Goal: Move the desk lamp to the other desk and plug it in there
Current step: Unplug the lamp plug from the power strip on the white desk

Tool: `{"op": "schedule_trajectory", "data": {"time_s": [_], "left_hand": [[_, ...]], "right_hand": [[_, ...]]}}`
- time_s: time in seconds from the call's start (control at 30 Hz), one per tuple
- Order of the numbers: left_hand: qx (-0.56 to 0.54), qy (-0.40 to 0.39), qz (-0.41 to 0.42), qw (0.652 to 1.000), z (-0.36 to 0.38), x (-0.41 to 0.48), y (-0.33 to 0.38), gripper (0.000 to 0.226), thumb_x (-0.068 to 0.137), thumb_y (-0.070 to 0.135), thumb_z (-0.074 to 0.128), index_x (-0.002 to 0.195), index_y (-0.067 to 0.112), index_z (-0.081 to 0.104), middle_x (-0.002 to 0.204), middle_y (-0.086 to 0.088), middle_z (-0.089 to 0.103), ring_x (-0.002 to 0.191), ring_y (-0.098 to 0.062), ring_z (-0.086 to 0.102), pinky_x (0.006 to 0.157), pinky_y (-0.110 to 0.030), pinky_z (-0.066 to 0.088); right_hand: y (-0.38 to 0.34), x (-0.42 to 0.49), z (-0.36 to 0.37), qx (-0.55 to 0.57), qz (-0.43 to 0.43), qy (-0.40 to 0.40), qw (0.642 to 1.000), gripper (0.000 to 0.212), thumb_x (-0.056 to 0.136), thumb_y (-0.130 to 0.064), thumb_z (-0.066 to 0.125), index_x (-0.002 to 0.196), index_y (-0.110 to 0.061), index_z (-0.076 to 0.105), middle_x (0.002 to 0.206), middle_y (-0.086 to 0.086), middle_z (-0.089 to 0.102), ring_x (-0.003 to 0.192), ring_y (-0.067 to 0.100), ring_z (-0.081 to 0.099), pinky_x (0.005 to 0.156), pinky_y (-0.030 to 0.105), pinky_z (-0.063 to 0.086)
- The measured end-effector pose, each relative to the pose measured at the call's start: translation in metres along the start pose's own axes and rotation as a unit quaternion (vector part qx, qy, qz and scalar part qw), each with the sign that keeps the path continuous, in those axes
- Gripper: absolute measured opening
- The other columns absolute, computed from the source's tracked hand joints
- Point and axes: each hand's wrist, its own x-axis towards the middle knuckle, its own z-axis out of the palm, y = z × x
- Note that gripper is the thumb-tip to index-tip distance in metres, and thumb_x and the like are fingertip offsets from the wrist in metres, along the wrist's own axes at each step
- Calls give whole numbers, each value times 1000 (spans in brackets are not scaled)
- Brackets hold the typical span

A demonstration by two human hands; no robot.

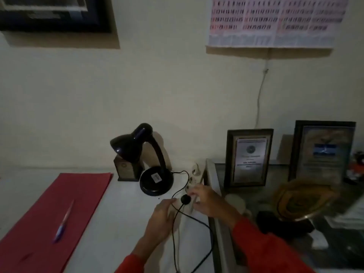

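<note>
A black desk lamp [152,164] stands on a white desk [126,223] near the wall, its shade turned left. Its black cord [197,219] loops from the base toward me. The round black plug [185,199] sits at a white power strip [194,182] lying along the desk's right edge; whether it is fully in a socket I cannot tell. My left hand [160,219] rests just left of the plug with fingertips at the cord. My right hand [208,201] grips the power strip beside the plug.
A red folder [59,209] with a pen [64,221] lies at left. A small wooden box [128,171] stands behind the lamp. To the right, a glass-topped desk [218,223] holds two framed certificates [249,157], a brass plaque [303,200] and dark items. A calendar [275,20] hangs above.
</note>
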Motion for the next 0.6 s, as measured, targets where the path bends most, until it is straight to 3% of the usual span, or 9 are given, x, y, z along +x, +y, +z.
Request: {"op": "schedule_trajectory", "data": {"time_s": [0.17,0.3,0.43,0.6], "left_hand": [[2,-2,20,1000,22,28,-7,43,91,10,54,134,12,47,134,-8,53,121,-23,49,100,-20,32],[-11,14,68,998,31,40,-14,45,83,13,66,126,15,55,123,-5,59,111,-21,56,95,-16,37],[-36,42,64,996,34,39,-17,45,81,27,67,125,23,56,115,9,56,103,-9,55,88,-14,41],[-88,42,49,994,30,43,-11,45,76,17,74,117,27,60,106,7,60,90,-9,60,76,-6,43]], "right_hand": [[11,18,9,-86,9,8,996,29,78,-16,60,107,-18,62,113,3,59,106,23,55,80,33,48],[12,28,9,-131,8,-29,991,31,82,-19,58,113,-19,61,114,6,58,107,26,55,84,34,45],[12,38,11,-139,25,-67,988,32,83,-20,60,116,-18,61,117,9,57,108,28,54,85,35,46],[12,45,13,-148,32,-59,987,26,83,-22,61,109,-17,61,116,8,57,107,27,54,82,35,46]]}}
